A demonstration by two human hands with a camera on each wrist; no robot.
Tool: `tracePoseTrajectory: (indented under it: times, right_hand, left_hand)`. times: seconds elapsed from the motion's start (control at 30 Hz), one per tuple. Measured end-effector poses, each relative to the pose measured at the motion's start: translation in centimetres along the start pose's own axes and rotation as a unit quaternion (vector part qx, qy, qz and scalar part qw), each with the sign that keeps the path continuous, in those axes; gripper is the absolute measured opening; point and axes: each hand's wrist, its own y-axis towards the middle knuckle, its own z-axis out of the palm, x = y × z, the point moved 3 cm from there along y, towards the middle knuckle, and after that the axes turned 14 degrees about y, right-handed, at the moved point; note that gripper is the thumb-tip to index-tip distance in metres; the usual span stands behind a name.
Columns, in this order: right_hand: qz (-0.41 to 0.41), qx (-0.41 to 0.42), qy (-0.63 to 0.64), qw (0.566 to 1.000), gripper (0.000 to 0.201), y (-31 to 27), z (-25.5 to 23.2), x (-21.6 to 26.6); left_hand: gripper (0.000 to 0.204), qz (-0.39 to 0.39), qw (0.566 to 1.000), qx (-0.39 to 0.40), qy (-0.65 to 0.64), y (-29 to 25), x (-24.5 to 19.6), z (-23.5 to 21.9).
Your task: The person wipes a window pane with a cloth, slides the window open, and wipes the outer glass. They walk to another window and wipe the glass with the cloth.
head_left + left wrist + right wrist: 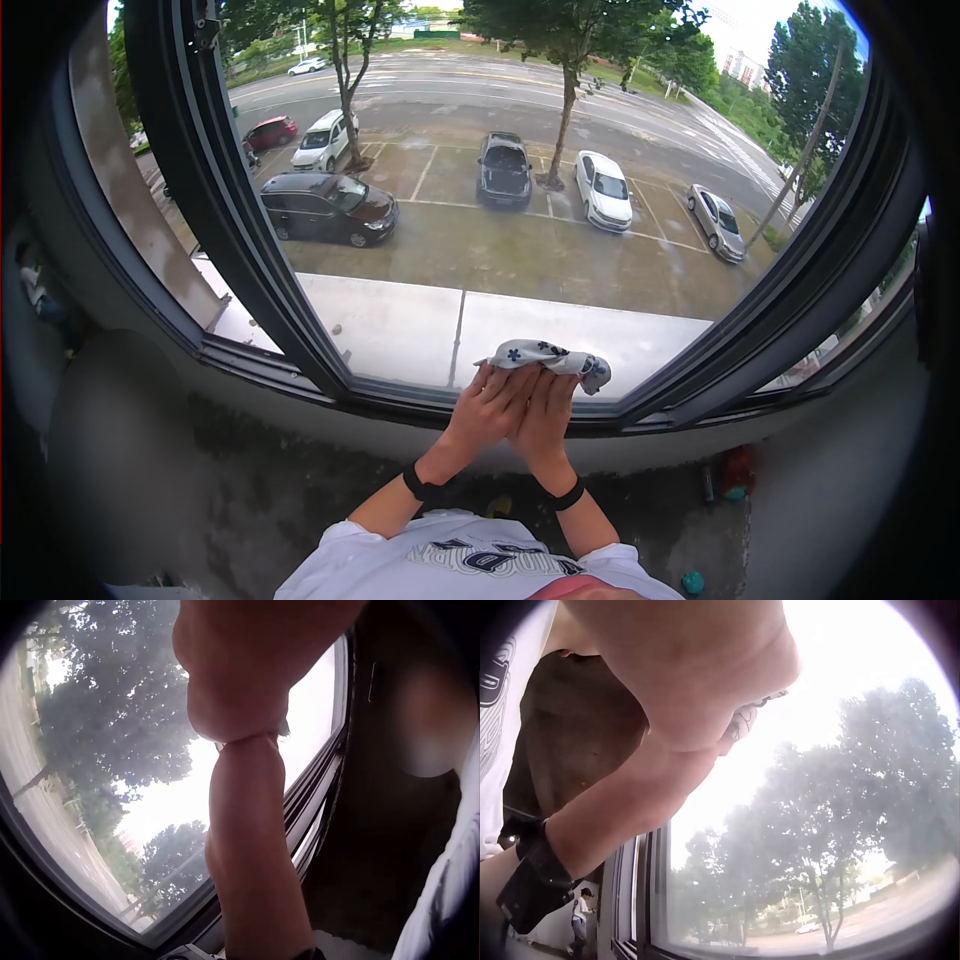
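A bunched pale cloth (540, 354) with dark blue flower prints lies at the window glass, just above the lower frame, its right end crumpled. My left hand (487, 408) and right hand (545, 425) lean together, backs toward me. Their straight fingers point up and overlap the cloth's lower edge, pressing on it; thumbs and palms are hidden. In the left wrist view, the left hand (236, 690) meets the right forearm (251, 840). In the right wrist view, a small bit of patterned cloth (740, 724) shows beside the right hand (697, 682).
Dark window frames (270, 230) rise on both sides, with a low sill (470, 418) below. Outside are a white ledge (390, 310) and parked cars. A red object (738, 468) and a teal ball (693, 582) lie low at right. Another person (580, 922) stands in the background.
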Motion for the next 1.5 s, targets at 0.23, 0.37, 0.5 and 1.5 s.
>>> tracePoseTrajectory:
  times: [0.23,0.37,0.5,1.5]
  right_hand:
    - [0.089,-0.058,0.006,0.994,0.07,-1.8,-4.5,-4.6]
    - [0.067,-0.105,0.019,0.992,0.071,5.2,-11.0,-3.1]
    - [0.077,-0.101,0.01,0.992,0.073,2.7,-8.5,-3.7]
    - [-0.057,0.048,-0.01,0.997,0.047,4.9,3.8,7.6]
  left_hand:
    - [0.045,0.146,0.981,0.113,-0.066,3.5,-5.4,1.0]
    - [0.045,0.122,0.986,0.02,-0.112,10.2,-5.8,-2.2]
    - [0.044,0.109,0.987,0.012,-0.114,8.2,-5.7,-1.5]
    - [0.043,-0.071,0.997,-0.012,-0.013,-1.9,9.0,-4.6]
